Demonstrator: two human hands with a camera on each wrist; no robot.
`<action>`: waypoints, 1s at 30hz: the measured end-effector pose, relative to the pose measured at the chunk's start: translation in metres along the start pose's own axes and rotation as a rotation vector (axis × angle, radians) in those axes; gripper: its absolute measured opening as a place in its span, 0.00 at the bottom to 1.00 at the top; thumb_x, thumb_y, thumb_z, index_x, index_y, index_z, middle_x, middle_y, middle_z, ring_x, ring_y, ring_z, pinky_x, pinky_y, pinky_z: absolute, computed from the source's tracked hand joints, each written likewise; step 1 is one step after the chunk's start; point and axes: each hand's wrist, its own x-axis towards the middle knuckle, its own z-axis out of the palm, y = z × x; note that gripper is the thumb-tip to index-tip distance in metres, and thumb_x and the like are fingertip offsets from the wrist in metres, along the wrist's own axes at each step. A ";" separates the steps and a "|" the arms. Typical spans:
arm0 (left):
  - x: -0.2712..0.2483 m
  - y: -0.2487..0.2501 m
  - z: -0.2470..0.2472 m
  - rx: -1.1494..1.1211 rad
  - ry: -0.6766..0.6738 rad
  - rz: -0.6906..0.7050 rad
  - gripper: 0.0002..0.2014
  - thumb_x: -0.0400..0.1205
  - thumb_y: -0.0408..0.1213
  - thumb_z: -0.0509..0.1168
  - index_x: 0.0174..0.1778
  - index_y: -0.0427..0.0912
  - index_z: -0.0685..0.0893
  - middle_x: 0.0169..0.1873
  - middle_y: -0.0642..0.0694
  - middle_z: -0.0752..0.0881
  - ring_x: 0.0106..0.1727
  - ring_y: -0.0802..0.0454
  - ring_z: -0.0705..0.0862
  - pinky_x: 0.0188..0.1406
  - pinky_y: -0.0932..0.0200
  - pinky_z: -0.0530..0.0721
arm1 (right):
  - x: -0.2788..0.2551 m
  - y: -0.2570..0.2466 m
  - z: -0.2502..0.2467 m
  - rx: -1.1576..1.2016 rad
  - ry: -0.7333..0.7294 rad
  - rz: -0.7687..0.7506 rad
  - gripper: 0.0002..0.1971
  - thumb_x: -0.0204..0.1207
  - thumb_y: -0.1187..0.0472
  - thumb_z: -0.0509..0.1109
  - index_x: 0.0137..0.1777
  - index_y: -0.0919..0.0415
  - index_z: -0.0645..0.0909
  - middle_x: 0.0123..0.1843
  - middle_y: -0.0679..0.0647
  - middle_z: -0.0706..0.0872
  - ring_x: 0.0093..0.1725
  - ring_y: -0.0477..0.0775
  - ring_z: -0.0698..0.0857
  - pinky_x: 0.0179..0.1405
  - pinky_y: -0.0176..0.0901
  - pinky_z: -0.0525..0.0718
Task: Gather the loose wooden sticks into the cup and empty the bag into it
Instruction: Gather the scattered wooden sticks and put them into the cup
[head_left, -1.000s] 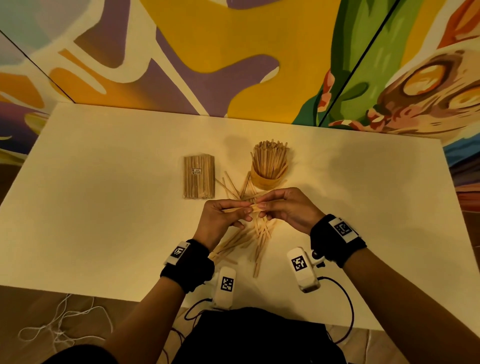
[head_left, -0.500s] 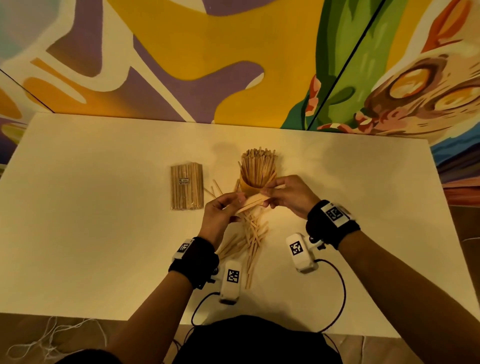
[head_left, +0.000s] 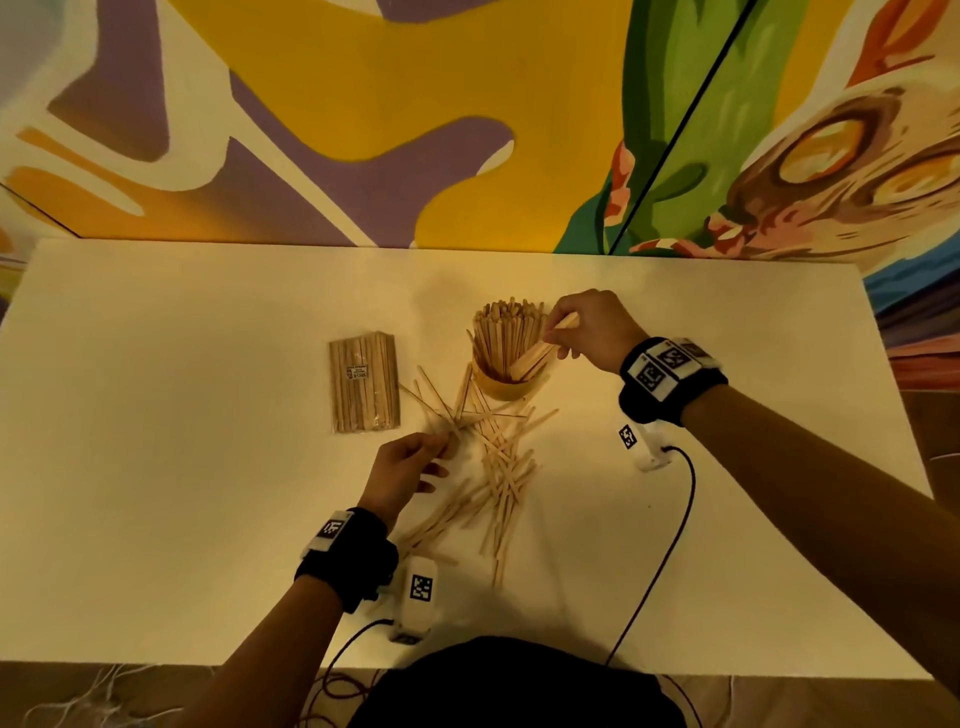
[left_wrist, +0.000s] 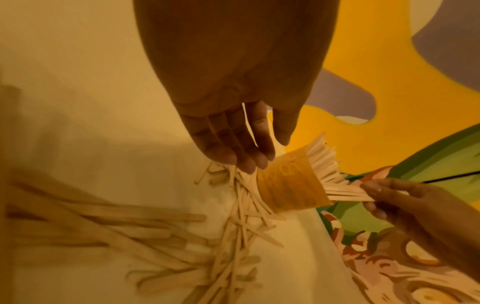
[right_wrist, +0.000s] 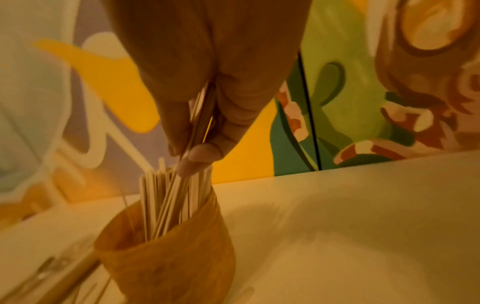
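Note:
A yellow-brown cup (head_left: 506, 387) (left_wrist: 291, 187) (right_wrist: 171, 251) stands mid-table, packed with upright wooden sticks (head_left: 506, 332). My right hand (head_left: 582, 327) (right_wrist: 197, 131) pinches a small bundle of sticks (head_left: 532, 356) (left_wrist: 348, 193) and holds its lower end in the cup's right side. Loose sticks (head_left: 493, 467) (left_wrist: 241, 222) lie scattered in front of the cup. My left hand (head_left: 410, 462) (left_wrist: 244, 156) reaches down with straight fingers that touch the pile's left part. A clear bag of sticks (head_left: 363, 387) lies flat left of the cup.
The white table (head_left: 182, 467) runs back to a painted wall (head_left: 415, 130). Two white sensor boxes (head_left: 415, 597) (head_left: 641, 447) with black cables hang by my wrists near the front edge.
My right hand carried the bundle from in front of the cup up and right into its mouth. My left hand let go of the bundle and dropped back to the loose pile.

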 end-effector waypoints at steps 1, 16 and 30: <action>-0.001 -0.002 0.000 0.020 -0.010 -0.012 0.13 0.85 0.40 0.64 0.49 0.33 0.87 0.41 0.45 0.90 0.37 0.51 0.85 0.33 0.58 0.79 | 0.003 -0.002 0.004 -0.066 -0.049 -0.033 0.02 0.74 0.68 0.76 0.42 0.67 0.86 0.31 0.50 0.84 0.27 0.48 0.85 0.29 0.38 0.82; -0.026 -0.037 -0.026 0.188 0.028 -0.066 0.14 0.87 0.39 0.60 0.47 0.34 0.88 0.43 0.42 0.90 0.35 0.50 0.85 0.31 0.59 0.80 | -0.006 -0.018 0.049 -0.704 -0.308 -0.292 0.14 0.82 0.55 0.64 0.62 0.62 0.79 0.60 0.61 0.78 0.54 0.64 0.82 0.50 0.58 0.83; -0.050 -0.083 -0.048 1.111 -0.015 0.282 0.28 0.73 0.47 0.73 0.70 0.52 0.78 0.70 0.50 0.75 0.68 0.45 0.72 0.63 0.47 0.76 | -0.098 0.052 -0.003 -0.660 -0.252 -0.297 0.11 0.82 0.50 0.63 0.49 0.57 0.79 0.43 0.52 0.81 0.46 0.61 0.83 0.39 0.45 0.71</action>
